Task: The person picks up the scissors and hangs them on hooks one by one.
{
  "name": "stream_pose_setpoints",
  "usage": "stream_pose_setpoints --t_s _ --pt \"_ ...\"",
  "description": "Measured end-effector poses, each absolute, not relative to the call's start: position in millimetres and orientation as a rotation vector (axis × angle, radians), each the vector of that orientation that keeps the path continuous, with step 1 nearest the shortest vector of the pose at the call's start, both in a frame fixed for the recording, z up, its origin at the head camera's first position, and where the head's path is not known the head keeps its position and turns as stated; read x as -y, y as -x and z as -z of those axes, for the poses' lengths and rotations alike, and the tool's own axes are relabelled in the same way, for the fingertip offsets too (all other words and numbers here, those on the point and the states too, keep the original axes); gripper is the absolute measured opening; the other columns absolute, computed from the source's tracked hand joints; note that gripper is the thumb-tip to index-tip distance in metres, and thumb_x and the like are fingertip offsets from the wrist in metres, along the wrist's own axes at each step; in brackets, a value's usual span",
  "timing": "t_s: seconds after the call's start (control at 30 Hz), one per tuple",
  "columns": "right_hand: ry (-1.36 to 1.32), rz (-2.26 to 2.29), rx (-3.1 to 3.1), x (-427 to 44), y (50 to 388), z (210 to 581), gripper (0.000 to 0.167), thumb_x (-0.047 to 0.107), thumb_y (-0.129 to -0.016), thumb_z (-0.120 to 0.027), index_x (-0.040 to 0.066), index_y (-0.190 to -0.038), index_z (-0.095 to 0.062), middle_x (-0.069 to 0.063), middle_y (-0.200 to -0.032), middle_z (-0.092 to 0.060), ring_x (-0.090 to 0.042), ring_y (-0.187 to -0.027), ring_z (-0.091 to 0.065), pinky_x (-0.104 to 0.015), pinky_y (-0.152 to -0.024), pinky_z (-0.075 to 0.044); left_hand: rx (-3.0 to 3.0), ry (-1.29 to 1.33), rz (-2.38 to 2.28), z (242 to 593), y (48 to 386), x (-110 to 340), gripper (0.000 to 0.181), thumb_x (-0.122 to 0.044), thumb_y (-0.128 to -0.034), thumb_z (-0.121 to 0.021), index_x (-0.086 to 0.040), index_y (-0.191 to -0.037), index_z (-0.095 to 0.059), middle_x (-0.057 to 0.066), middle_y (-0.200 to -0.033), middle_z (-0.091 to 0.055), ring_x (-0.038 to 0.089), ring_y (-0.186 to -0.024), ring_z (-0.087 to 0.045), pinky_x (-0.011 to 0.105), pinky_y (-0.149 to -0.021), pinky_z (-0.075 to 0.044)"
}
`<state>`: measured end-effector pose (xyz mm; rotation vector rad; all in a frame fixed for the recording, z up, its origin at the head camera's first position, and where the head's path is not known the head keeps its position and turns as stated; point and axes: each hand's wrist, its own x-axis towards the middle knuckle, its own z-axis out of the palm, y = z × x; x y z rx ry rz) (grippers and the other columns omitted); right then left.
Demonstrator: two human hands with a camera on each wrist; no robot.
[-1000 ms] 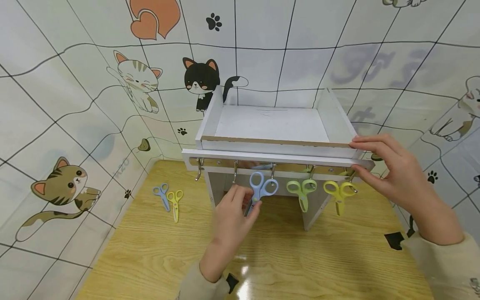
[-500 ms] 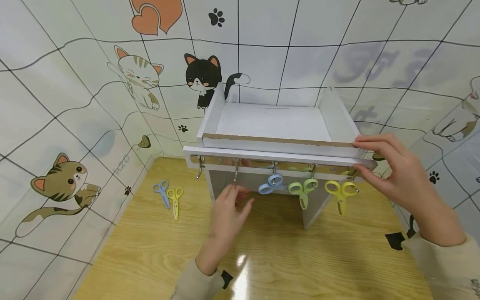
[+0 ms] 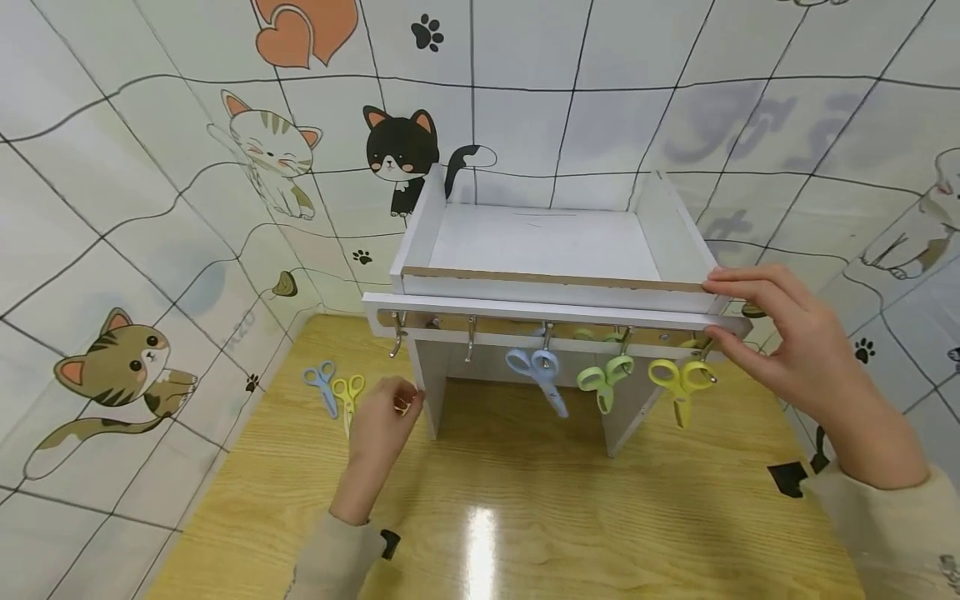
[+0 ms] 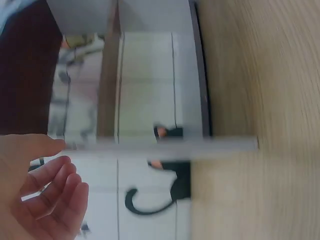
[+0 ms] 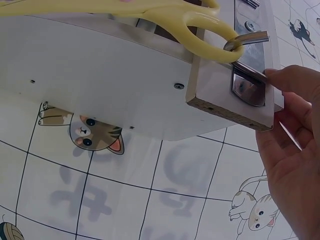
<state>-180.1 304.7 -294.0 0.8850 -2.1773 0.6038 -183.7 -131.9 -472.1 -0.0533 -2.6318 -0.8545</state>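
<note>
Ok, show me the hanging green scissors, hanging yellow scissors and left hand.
Hanging green scissors (image 3: 605, 384): head view, where handles meet blades.
Hanging yellow scissors (image 3: 681, 389): head view, where handles meet blades.
Left hand (image 3: 380, 422): head view, back of the hand.

The right hand (image 5: 295, 155) is pinching the end of a white board (image 5: 212, 84). Near the hand, yellow scissors (image 5: 165, 16) are hanging with one loop around a shiny hook (image 5: 254, 38). Farther from the hand, cartoon cats (image 5: 90, 133) are showing on a wall (image 5: 125, 167) with black lines.
</note>
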Motion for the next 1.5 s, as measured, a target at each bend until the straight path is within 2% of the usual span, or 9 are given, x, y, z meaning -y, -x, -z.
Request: stream_pose_setpoints --t_s 0.33,0.6,0.73,0.8,0.9,1.0,1.07,1.23,1.5 --pt "-0.886 -0.595 2.186 -305.7 181.6 292.8 0.07 0.059 -0.096 -0.051 -0.007 -0.117 -0.067 -0.026 -0.117 -0.063 0.013 -0.128 -0.043 0.001 -0.098 -0.034 2.917 -0.231 0.825 502.9 216.3 216.9 0.029 -0.027 -0.0943 -0.065 -0.002 -0.11 -0.065 0.013 -0.101 -0.071 0.029 -0.089 -0.069 0.038 -0.063 -0.054" --pt "-0.889 -0.624 2.191 -304.3 184.0 294.9 0.071 0.06 -0.095 -0.052 -0.006 -0.116 -0.068 -0.024 -0.117 -0.063 0.012 -0.128 -0.044 0.002 -0.096 -0.035 3.1 -0.355 0.725 527.7 231.3 251.1 0.029 -0.027 -0.0952 -0.065 0.0 -0.107 -0.063 0.018 -0.101 -0.07 0.025 -0.075 -0.064 0.035 -0.058 -0.049" --pt "-0.885 -0.634 2.189 -304.5 183.6 295.6 0.07 0.059 -0.095 -0.053 -0.005 -0.117 -0.068 -0.023 -0.118 -0.063 0.012 -0.127 -0.046 0.001 -0.096 -0.036 3.157 -0.365 0.687 535.9 236.9 254.9 0.027 -0.028 -0.0958 -0.064 -0.002 -0.098 -0.06 0.014 -0.083 -0.065 0.019 -0.064 -0.055 0.03 -0.051 -0.043" --pt "-0.887 -0.642 2.184 -304.6 183.4 295.7 0.068 0.058 -0.095 -0.054 -0.005 -0.116 -0.068 -0.022 -0.118 -0.063 0.011 -0.127 -0.047 0.001 -0.095 -0.036 3.191 -0.38 0.665 540.7 240.3 254.6 0.029 -0.03 -0.0958 -0.064 -0.004 -0.086 -0.056 0.007 -0.069 -0.055 0.015 -0.057 -0.046 0.027 -0.048 -0.036" --pt "-0.888 -0.646 2.182 -304.7 183.0 296.0 0.068 0.057 -0.095 -0.054 -0.006 -0.116 -0.068 -0.022 -0.118 -0.063 0.011 -0.127 -0.047 0.001 -0.094 -0.036 3.235 -0.426 0.642 548.4 245.2 253.0 0.034 -0.033 -0.0948 -0.065 -0.007 -0.077 -0.051 0.001 -0.062 -0.044 0.013 -0.052 -0.04 0.025 -0.045 -0.032" --pt "-0.887 -0.639 2.187 -304.8 182.5 296.6 0.068 0.058 -0.095 -0.053 -0.005 -0.117 -0.068 -0.023 -0.118 -0.063 0.011 -0.127 -0.046 0.001 -0.094 -0.036 3.253 -0.499 0.629 555.3 249.3 251.3 0.034 -0.034 -0.0931 -0.065 -0.003 -0.082 -0.057 0.007 -0.066 -0.053 0.017 -0.054 -0.046 0.027 -0.045 -0.037" --pt "-0.885 -0.635 2.191 -304.9 182.4 296.9 0.068 0.058 -0.095 -0.053 -0.005 -0.117 -0.067 -0.024 -0.118 -0.062 0.012 -0.127 -0.046 0.002 -0.094 -0.036 3.252 -0.521 0.61 558.7 251.3 250.9 0.04 -0.033 -0.0925 -0.064 0.006 -0.099 -0.059 0.017 -0.077 -0.061 0.022 -0.06 -0.053 0.031 -0.046 -0.041" --pt "-0.873 -0.634 2.199 -306.1 181.2 296.8 0.069 0.059 -0.095 -0.052 -0.004 -0.118 -0.067 -0.023 -0.119 -0.062 0.013 -0.127 -0.046 0.002 -0.094 -0.036 3.24 -0.532 0.564 565.0 256.9 249.9 0.056 -0.035 -0.095 -0.06 0.014 -0.118 -0.05 0.031 -0.096 -0.063 0.03 -0.071 -0.06 0.038 -0.05 -0.048" --pt "-0.858 -0.626 2.21 -307.9 179.1 295.8 0.069 0.059 -0.095 -0.051 -0.004 -0.119 -0.067 -0.022 -0.12 -0.062 0.012 -0.128 -0.045 0.001 -0.097 -0.035 3.231 -0.575 0.552 569.2 266.1 246.8 0.037 -0.026 -0.0931 -0.057 0.01 -0.098 -0.06 0.027 -0.087 -0.065 0.029 -0.068 -0.06 0.039 -0.051 -0.048"
